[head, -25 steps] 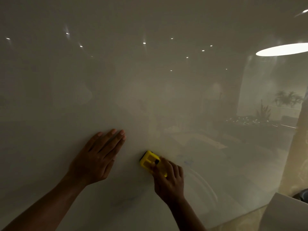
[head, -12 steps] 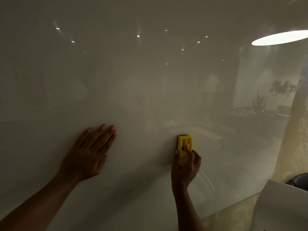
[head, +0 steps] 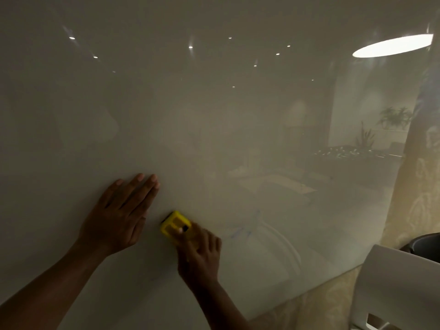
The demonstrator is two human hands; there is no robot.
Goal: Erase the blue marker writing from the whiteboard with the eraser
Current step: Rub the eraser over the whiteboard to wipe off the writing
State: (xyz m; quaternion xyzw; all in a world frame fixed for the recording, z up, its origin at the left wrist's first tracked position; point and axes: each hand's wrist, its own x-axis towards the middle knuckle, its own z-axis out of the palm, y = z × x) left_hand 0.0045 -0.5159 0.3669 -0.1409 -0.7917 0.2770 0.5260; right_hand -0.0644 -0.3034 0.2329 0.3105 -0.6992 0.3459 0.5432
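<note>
one glossy whiteboard, pale, fills most of view; dim room reflected in it: ceiling spotlights, bright oval lamp, potted plants. faint blue marker traces low on board, just right of right hand. left hand flat on board, fingers straight and close together. right hand gripping yellow eraser, pressed to board just beside left hand. patterned beige wall at right edge. white chair back, dark bin lower right.

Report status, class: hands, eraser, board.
Left hand flat on whiteboard. Right hand gripping yellow eraser, pressed to board. Faint blue marks remain right of eraser. Nothing blocking.
</note>
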